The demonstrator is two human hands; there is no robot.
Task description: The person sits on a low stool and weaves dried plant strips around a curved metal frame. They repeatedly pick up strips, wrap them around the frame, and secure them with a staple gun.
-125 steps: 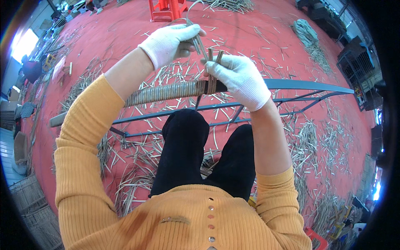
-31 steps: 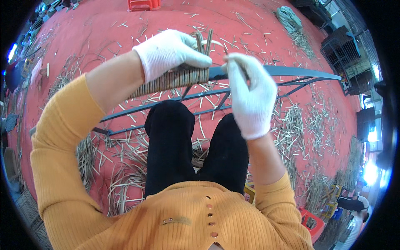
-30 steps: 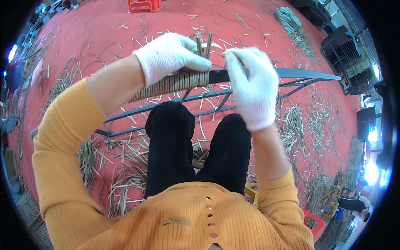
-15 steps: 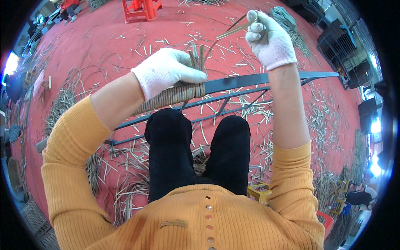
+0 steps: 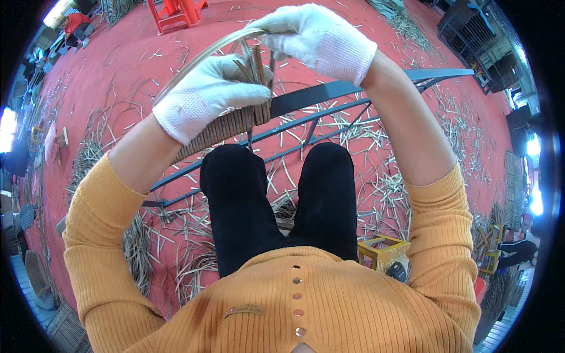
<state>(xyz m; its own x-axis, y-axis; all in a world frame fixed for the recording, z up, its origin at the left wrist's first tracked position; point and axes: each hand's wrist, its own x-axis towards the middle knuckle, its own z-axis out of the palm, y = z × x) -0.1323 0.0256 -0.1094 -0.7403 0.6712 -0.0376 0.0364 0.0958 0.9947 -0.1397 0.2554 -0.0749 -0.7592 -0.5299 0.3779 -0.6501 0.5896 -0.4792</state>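
A grey metal frame (image 5: 318, 97) slants across in front of my knees. Brown cane wrapping (image 5: 220, 130) covers its left stretch in tight turns. My left hand (image 5: 209, 94), in a white knit glove, is closed on the upright cane strip ends (image 5: 257, 63) at the end of that wrapping. Just above and to the right, my right hand (image 5: 321, 41), gloved alike, has its fingers curled around a pale cane strip (image 5: 206, 54). This strip arcs leftward behind my left hand. The right fingertips are partly hidden by the hand itself.
Cut strips and shavings (image 5: 394, 191) litter the red floor (image 5: 194, 44). A red plastic stool (image 5: 176, 16) stands far ahead, and a yellow stool (image 5: 385, 252) is by my right side. Bundled strips (image 5: 136, 250) lie at my left. A person in red (image 5: 75, 25) is at far left.
My right hand has come left and nearer my left hand, and now has the pale strip arcing leftward. My left hand has shifted slightly left, staying at the wrapping's end.
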